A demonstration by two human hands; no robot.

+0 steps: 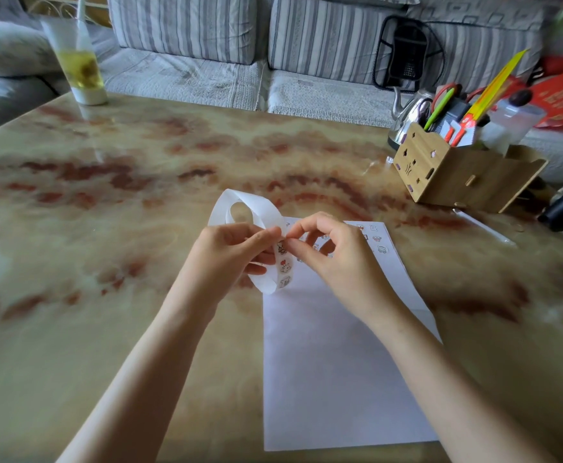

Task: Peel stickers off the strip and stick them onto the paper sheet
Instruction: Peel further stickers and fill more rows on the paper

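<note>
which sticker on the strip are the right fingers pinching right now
The topmost sticker on the strip, at the right hand fingertips. The two stickers below it, with red and grey drawings, hang untouched.

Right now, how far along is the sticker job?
Done: several stickers sit along the far end of the paper sheet. In hand: the left hand holds the strip while the right hand pinches at its top sticker. Left: stickers remain on the strip, and most of the sheet is bare.
</note>
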